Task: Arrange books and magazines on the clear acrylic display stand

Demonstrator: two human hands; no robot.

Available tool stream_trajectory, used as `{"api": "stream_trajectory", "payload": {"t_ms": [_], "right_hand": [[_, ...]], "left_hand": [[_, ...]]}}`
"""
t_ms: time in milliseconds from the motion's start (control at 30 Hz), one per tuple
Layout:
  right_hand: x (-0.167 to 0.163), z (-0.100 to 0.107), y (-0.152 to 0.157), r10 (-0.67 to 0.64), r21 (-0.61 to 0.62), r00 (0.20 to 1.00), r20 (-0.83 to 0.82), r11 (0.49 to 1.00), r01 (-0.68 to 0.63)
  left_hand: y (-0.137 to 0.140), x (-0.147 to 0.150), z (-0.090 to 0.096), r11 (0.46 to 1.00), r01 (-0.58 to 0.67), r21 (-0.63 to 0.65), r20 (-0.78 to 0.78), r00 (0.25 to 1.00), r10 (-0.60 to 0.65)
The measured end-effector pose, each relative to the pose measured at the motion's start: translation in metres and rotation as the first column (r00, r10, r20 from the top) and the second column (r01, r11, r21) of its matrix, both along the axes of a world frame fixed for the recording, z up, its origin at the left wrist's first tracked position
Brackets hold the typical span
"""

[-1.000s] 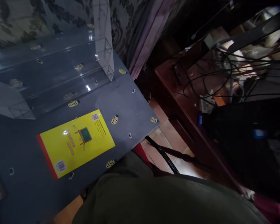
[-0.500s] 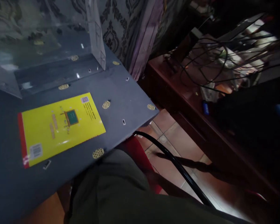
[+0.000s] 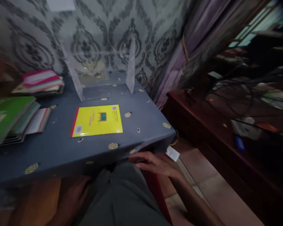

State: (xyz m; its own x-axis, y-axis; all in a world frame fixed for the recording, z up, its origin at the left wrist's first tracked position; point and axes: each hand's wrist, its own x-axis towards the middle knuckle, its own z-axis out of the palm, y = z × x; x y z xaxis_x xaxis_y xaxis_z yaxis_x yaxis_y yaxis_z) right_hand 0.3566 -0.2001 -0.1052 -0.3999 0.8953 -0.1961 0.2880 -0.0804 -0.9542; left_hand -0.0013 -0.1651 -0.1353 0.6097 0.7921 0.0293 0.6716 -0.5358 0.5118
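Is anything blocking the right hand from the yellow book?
No object is visible between the right hand and the yellow book. There's only the tablecloth, which folds down at the table's front edge near the fingers. The pineapple there looks like flat print.

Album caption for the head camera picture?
Right-hand fingers near the edge of a patterned tablecloth, yellow book on it, clear stand behind.

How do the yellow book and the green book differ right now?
The yellow book lies singly on the blue cloth; the green book tops a pile of others. The yellow book is wholly in view, while the picture's left edge cuts off the green book. The yellow book has a red edge strip; none shows on the green book. Both lie down rather than stand.
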Motion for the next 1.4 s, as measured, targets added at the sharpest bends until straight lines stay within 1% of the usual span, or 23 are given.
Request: {"api": "stream_trajectory", "payload": {"t_ms": [33,67,100,133,167,200,233,267,333,367,400,433,500,567,633,733,800,867,1000,1100,1233,1300,1400], "right_hand": [[0.000,0.016,0.012,0.070,-0.001,0.994,-0.081,0.998,-0.070],[-0.001,0.030,0.025,0.114,0.013,0.985,-0.132,0.993,-0.113],[-0.002,0.042,0.039,0.134,0.042,0.981,-0.141,0.991,-0.129],[-0.005,0.051,0.055,0.127,0.090,0.985,-0.116,0.989,-0.117],[-0.009,0.056,0.072,0.093,0.161,0.994,-0.065,0.984,-0.081],[-0.015,0.057,0.091,0.041,0.253,0.999,0.006,0.967,-0.041],[-0.022,0.054,0.110,-0.025,0.360,0.996,0.080,0.933,-0.006],[-0.029,0.049,0.129,-0.083,0.464,0.985,0.155,0.886,0.001],[-0.043,0.032,0.167,-0.192,0.627,0.940,0.282,0.778,-0.030],[-0.049,0.023,0.183,-0.240,0.673,0.910,0.338,0.738,-0.056],[-0.053,0.015,0.197,-0.279,0.702,0.879,0.386,0.707,-0.083],[-0.055,0.007,0.209,-0.305,0.715,0.850,0.430,0.690,-0.115],[-0.055,-0.006,0.224,-0.347,0.723,0.800,0.489,0.675,-0.149],[-0.052,-0.015,0.229,-0.379,0.725,0.767,0.518,0.670,-0.159],[-0.048,-0.020,0.229,-0.398,0.729,0.750,0.529,0.666,-0.161],[-0.045,-0.023,0.227,-0.394,0.721,0.745,0.538,0.674,-0.164],[-0.045,-0.023,0.226,-0.379,0.703,0.748,0.545,0.692,-0.161],[-0.046,-0.021,0.227,-0.366,0.683,0.751,0.549,0.715,-0.150],[-0.045,-0.020,0.227,-0.342,0.656,0.770,0.538,0.744,-0.128],[-0.044,-0.020,0.227,-0.335,0.655,0.776,0.534,0.744,-0.129],[-0.042,-0.018,0.232,-0.337,0.648,0.756,0.561,0.747,-0.148],[-0.039,-0.015,0.237,-0.331,0.622,0.737,0.589,0.768,-0.152],[-0.033,-0.009,0.242,-0.317,0.592,0.726,0.610,0.792,-0.151]], "left_hand": [[0.004,0.002,0.009,1.000,0.016,0.019,0.029,0.999,-0.016],[0.011,0.005,0.019,0.998,0.037,0.048,0.072,0.997,-0.040],[0.021,0.011,0.030,0.994,0.052,0.091,0.122,0.991,-0.063],[0.035,0.019,0.041,0.988,0.048,0.145,0.172,0.982,-0.073],[0.051,0.028,0.052,0.977,0.026,0.213,0.222,0.972,-0.075],[0.069,0.039,0.062,0.965,-0.015,0.260,0.251,0.966,-0.053],[0.088,0.051,0.069,0.953,-0.063,0.296,0.277,0.961,-0.022],[0.107,0.063,0.073,0.942,-0.091,0.324,0.283,0.959,-0.005],[0.141,0.088,0.070,0.925,-0.092,0.370,0.261,0.965,-0.008],[0.155,0.099,0.065,0.922,-0.079,0.380,0.239,0.971,-0.015],[0.167,0.109,0.057,0.921,-0.054,0.385,0.213,0.976,-0.032],[0.177,0.118,0.048,0.923,-0.036,0.384,0.184,0.982,-0.038],[0.193,0.129,0.032,0.925,-0.012,0.380,0.120,0.992,-0.036],[0.207,0.133,0.022,0.923,-0.002,0.384,0.053,0.998,-0.020],[0.219,0.129,0.018,0.915,-0.009,0.403,-0.008,1.000,0.013],[0.234,0.115,0.022,0.896,-0.094,0.433,-0.088,0.985,0.146],[0.242,0.103,0.027,0.884,-0.168,0.436,-0.135,0.959,0.249],[0.246,0.092,0.031,0.876,-0.226,0.426,-0.169,0.932,0.322],[0.246,0.085,0.039,0.856,-0.323,0.403,-0.181,0.889,0.421],[0.242,0.089,0.046,0.843,-0.361,0.399,-0.202,0.862,0.465],[0.236,0.096,0.055,0.833,-0.355,0.424,-0.295,0.816,0.498],[0.234,0.097,0.059,0.829,-0.331,0.451,-0.340,0.795,0.503],[0.233,0.096,0.061,0.829,-0.293,0.476,-0.378,0.783,0.494]]}}
